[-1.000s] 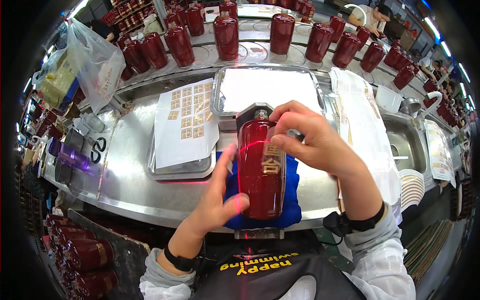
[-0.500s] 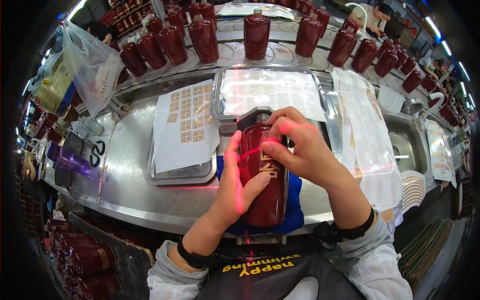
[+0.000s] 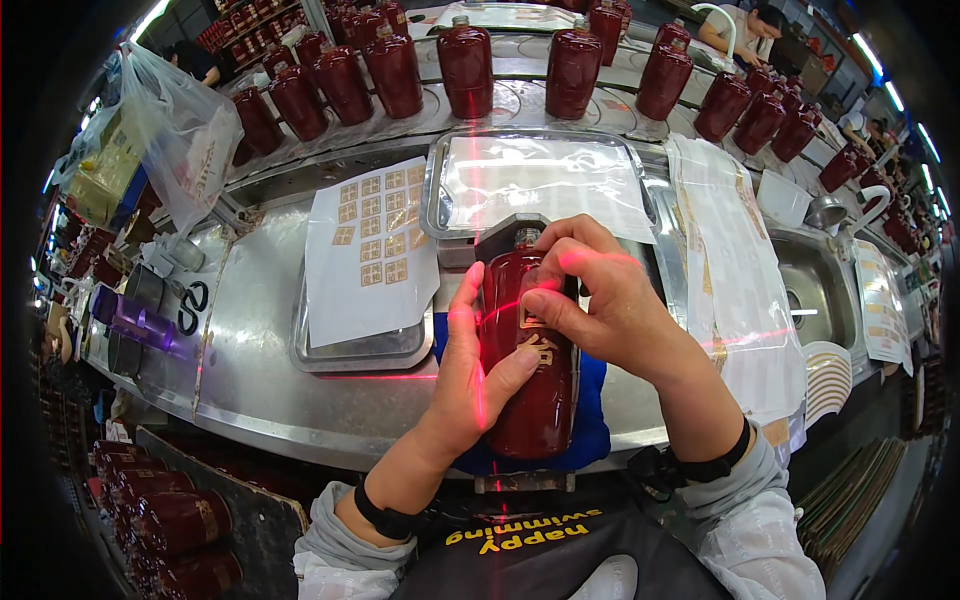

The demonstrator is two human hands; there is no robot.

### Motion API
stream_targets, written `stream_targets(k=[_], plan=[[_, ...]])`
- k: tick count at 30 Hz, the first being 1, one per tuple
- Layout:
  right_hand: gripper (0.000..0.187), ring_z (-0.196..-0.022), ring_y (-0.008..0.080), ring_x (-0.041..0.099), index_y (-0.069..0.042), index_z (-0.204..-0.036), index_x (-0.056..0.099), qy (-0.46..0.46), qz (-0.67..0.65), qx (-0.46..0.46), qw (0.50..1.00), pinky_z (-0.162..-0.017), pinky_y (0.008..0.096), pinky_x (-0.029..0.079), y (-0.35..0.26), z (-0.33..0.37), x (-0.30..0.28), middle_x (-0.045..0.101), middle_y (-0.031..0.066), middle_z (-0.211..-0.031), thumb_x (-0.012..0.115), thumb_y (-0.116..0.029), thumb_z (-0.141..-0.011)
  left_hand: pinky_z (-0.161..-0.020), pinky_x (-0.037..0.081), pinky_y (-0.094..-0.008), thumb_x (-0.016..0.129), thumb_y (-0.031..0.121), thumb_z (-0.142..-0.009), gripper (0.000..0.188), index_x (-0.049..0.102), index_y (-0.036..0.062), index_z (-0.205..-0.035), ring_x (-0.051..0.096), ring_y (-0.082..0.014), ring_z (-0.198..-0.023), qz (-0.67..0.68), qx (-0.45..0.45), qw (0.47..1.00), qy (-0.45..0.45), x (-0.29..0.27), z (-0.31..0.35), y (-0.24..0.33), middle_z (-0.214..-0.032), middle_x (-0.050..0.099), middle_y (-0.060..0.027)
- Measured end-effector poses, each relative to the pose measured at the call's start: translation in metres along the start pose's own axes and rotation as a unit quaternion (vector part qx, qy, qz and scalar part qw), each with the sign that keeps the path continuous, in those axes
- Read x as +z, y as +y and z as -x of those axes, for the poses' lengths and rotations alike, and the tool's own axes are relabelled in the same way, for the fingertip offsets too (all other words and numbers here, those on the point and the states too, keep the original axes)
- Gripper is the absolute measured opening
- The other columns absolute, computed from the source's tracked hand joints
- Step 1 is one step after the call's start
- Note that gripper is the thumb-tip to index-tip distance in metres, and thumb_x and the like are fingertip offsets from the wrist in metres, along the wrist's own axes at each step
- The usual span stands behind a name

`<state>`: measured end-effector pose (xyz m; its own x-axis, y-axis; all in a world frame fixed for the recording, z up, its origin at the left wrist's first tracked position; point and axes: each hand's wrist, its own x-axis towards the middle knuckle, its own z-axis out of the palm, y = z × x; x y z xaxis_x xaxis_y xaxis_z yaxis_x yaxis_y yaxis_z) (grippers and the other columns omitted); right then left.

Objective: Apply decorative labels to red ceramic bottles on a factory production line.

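A dark red glass bottle (image 3: pixel 530 415) with a clear neck lies tilted before me, its neck pointing away, over a blue cloth (image 3: pixel 592 420). My left hand (image 3: pixel 468 375) steadies it: the fingers lie along its left side, and the thumb presses on the front by a raised gold character (image 3: pixel 536 350). My right hand (image 3: pixel 600 300) is bent over the bottle's upper right, thumb and fingertips pinched together at another gold character that they partly cover. Whatever is between those fingertips is hidden.
Left of the bottle, a white sheet of gold stickers (image 3: pixel 375 290) rests on a metal tray (image 3: pixel 385 350). Beyond it stands a tray with clear film (image 3: pixel 540 180). Long sticker sheets (image 3: pixel 735 290) lie right, beside a sink (image 3: pixel 825 300). Red bottles (image 3: pixel 466 70) line a curved conveyor behind.
The bottles on the conveyor have shifted to the left. My right thumb and fingertips have moved slightly on the bottle, covering more of the upper gold character. My left hand keeps its place.
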<state>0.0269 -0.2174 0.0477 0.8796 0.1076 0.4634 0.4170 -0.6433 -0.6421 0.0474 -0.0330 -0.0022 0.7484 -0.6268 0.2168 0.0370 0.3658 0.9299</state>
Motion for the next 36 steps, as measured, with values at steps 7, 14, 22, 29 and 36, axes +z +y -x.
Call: stream_targets(k=[7, 14, 22, 29, 36], plan=[[0.019, -0.097, 0.0328, 0.057, -0.001, -0.090, 0.061, 0.010, -0.001, 0.008, 1.000, -0.084, 0.0386, 0.046, 0.001, -0.002, 0.001, 0.058, 0.0171, -0.106, 0.071, -0.014, -0.082, -0.106, 0.038, -0.0381, 0.059, 0.012, -0.093, 0.084, -0.001, -0.0002, -0.150, 0.046, -0.0239, -0.126, -0.029, 0.006, 1.000, 0.001, 0.001, -0.001, 0.000, -0.142, 0.036, -0.0180], [0.036, -0.104, 0.0354, 0.053, -0.005, -0.116, 0.063, 0.091, 0.095, -0.029, 0.991, -0.090, 0.0419, 0.044, -0.018, 0.020, -0.007, 0.055, 0.0184, -0.109, 0.069, -0.006, -0.081, -0.106, 0.038, -0.0379, 0.059, 0.013, -0.094, 0.083, 0.000, -0.0002, -0.150, 0.045, -0.0238, -0.127, -0.023, 0.014, 1.000, 0.005, 0.001, 0.000, 0.001, -0.143, 0.036, -0.0179], [0.047, -0.108, 0.0370, 0.051, -0.009, -0.125, 0.061, 0.041, 0.130, -0.041, 0.990, -0.093, 0.0439, 0.043, -0.019, 0.037, 0.003, 0.050, 0.0190, -0.118, 0.072, -0.010, -0.080, -0.107, 0.036, -0.0376, 0.056, 0.010, -0.095, 0.080, 0.000, 0.0007, -0.151, 0.043, -0.0232, -0.130, -0.021, 0.026, 0.999, 0.000, 0.000, 0.001, -0.002, -0.144, 0.034, -0.0176], [0.044, -0.108, 0.0374, 0.051, -0.007, -0.124, 0.061, 0.044, 0.132, -0.030, 0.990, -0.092, 0.0435, 0.044, -0.019, 0.034, 0.003, 0.051, 0.0198, -0.117, 0.072, -0.013, -0.081, -0.107, 0.036, -0.0372, 0.056, 0.010, -0.094, 0.080, 0.000, 0.0000, -0.150, 0.043, -0.0231, -0.129, -0.025, 0.027, 0.999, -0.001, 0.000, 0.000, -0.003, -0.145, 0.034, -0.0176], [0.046, -0.108, 0.0373, 0.052, -0.006, -0.126, 0.059, 0.040, 0.133, -0.019, 0.990, -0.092, 0.0436, 0.044, -0.019, 0.032, 0.003, 0.051, 0.0198, -0.117, 0.071, -0.014, -0.082, -0.106, 0.038, -0.0365, 0.056, 0.010, -0.095, 0.079, 0.001, -0.0005, -0.150, 0.046, -0.0228, -0.127, -0.028, 0.032, 0.999, 0.002, 0.001, 0.000, -0.003, -0.144, 0.035, -0.0176]])
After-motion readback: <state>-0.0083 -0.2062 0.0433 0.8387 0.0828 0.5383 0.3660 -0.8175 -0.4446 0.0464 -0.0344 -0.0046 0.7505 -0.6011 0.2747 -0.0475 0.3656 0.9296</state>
